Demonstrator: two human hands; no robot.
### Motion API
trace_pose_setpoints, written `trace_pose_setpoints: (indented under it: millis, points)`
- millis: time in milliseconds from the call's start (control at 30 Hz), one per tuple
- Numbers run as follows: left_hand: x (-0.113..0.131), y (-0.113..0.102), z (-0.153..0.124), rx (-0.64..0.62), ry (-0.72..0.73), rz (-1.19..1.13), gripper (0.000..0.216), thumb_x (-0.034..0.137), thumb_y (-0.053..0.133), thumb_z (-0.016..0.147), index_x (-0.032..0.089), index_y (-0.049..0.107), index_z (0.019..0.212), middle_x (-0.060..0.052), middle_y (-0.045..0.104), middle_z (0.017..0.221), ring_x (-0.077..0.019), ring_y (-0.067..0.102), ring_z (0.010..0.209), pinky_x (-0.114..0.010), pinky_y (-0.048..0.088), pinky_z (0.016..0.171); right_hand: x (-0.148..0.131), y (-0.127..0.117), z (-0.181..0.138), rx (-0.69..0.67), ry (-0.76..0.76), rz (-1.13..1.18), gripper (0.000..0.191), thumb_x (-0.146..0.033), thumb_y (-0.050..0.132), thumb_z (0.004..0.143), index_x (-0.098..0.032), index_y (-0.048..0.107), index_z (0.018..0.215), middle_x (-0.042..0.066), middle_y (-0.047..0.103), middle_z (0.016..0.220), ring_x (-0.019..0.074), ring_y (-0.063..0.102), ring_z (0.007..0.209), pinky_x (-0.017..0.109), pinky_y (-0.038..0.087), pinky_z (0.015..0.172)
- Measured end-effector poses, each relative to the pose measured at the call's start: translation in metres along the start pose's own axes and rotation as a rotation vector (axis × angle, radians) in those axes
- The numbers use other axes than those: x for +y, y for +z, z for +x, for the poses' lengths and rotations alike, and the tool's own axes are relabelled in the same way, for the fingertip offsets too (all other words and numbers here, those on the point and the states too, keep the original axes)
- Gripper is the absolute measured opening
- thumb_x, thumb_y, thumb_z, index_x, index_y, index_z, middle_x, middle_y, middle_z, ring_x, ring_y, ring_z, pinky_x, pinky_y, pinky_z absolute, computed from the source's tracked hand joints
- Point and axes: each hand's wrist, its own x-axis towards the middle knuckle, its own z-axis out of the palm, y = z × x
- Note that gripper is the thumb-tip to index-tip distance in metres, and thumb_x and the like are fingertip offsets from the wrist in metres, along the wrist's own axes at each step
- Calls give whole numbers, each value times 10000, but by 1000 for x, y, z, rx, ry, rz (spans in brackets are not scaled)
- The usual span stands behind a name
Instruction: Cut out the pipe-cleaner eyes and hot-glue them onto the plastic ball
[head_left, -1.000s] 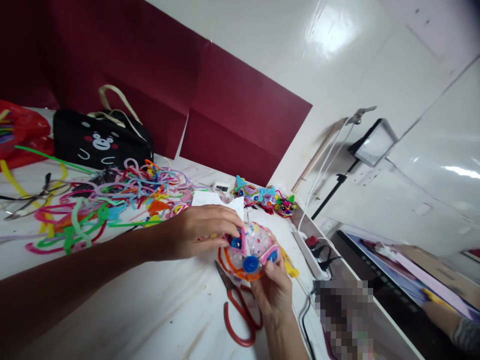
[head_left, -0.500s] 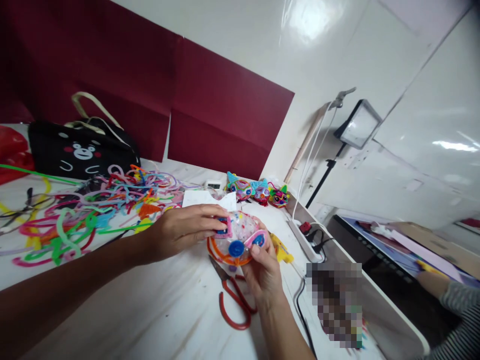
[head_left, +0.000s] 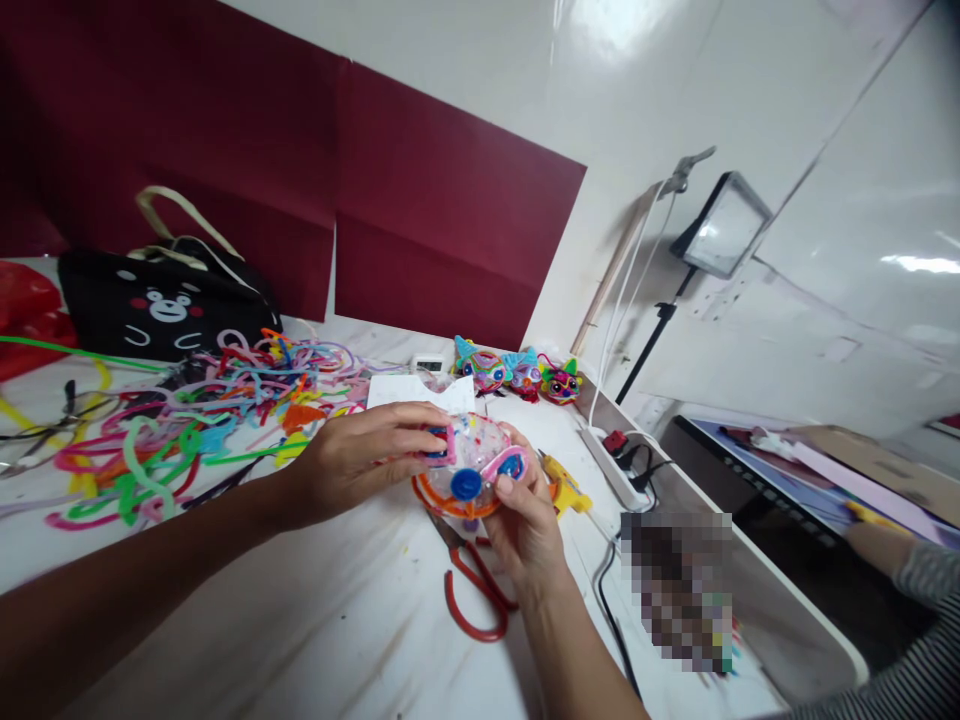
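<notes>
A clear, speckled craft face is held between my two hands over the white table. It has a round blue nose piece, an orange pipe-cleaner edge and pink-rimmed blue eye pieces. The fingers of my left hand close on the eye piece at its left side. My right hand grips it from below and the right, the thumb against the other eye piece. Beneath, red-handled scissors lie on the table, their blades partly covered by the craft face. A yellow glue gun lies just past my right hand.
Tangled coloured pipe cleaners spread across the left. Behind stand several finished craft faces, a white card and a black bag. A power strip runs along the right divider; beyond it shows another person's sleeve.
Both hands and the craft face have shifted very slightly left and up against the table. My grip looks the same. The whole view has tilted a little.
</notes>
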Motion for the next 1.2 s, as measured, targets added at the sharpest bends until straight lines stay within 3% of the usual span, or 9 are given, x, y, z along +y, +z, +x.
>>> trace_pose_setpoints:
  millis: [233, 467, 900, 1200]
  points:
    - [1, 2, 0, -14, 24, 23, 288, 96, 644, 909, 171, 672, 1186, -131, 668, 1261, -209, 644, 1191, -333, 550, 1032, 0, 1, 0, 13, 7, -2, 529, -141, 839, 612, -247, 643, 1091, -19, 739, 935, 148, 712, 872, 250, 575, 806]
    - [0, 7, -9, -11, 37, 74, 318, 86, 605, 925, 209, 675, 1210, -116, 621, 1304, -218, 598, 1234, -323, 508, 1053, 2, -2, 0, 18, 34, -27, 552, -153, 859, 594, -260, 639, 1089, -10, 737, 973, 161, 705, 876, 274, 575, 812]
    - [-6, 9, -16, -39, 122, 132, 373, 62, 547, 928, 207, 630, 1262, -171, 575, 1340, -277, 557, 1271, -453, 495, 1058, 4, -2, 0, 44, 36, -62, 564, -164, 869, 581, -263, 629, 1082, -5, 746, 968, 162, 701, 850, 283, 565, 806]
    - [-2, 21, -23, 35, -18, 6, 352, 74, 558, 939, 233, 648, 1240, -135, 570, 1335, -257, 562, 1270, -390, 530, 1007, 8, -6, 1, 32, 38, -44, 583, -133, 846, 610, -265, 620, 1131, -6, 736, 960, 166, 704, 865, 292, 566, 808]
